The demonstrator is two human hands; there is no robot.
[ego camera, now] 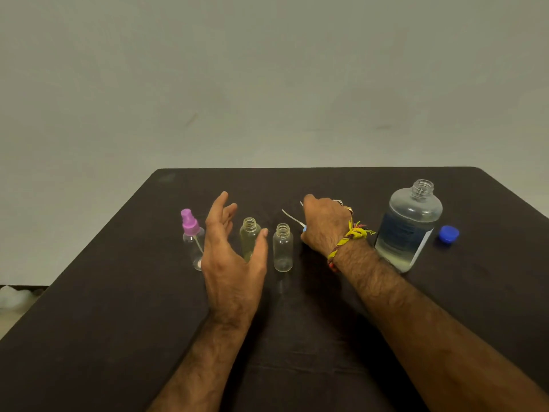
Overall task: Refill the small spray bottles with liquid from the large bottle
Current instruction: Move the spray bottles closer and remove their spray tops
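- Left hand (234,257) hovers at centre frame, fingers spread and relaxed, holding nothing; it sits just in front of the yellowish small bottle (249,237) and partly hides it.
- Right hand (322,226) is right of centre, knuckles up, fingers curled down around a spray head (303,228); I see only a blue bit at the fist and a thin dip tube sticking out toward upper left. A yellow thread band circles that wrist.
- Three small bottles stand upright in a row at mid frame: pink-capped bottle (193,242) leftmost, its sprayer on; the yellowish one; then the clear small bottle (282,248). The last two are uncapped, mouths open upward.
- Large bottle (408,227) stands at right of frame, open, neck up, partly full of clear liquid. Its blue cap (449,234) lies just beside it, further right.
- Key relation, as I judge it: the large bottle lies right of both hands, long axis vertical, and the right hand is nearer by far. That hand is occupied, so the sprayer wants setting down first.
- Room: open dark table (118,292) in lower frame and behind the row; the far edge is near the large bottle. The small bottles stand close together, so a pour risks knocking a neighbour.
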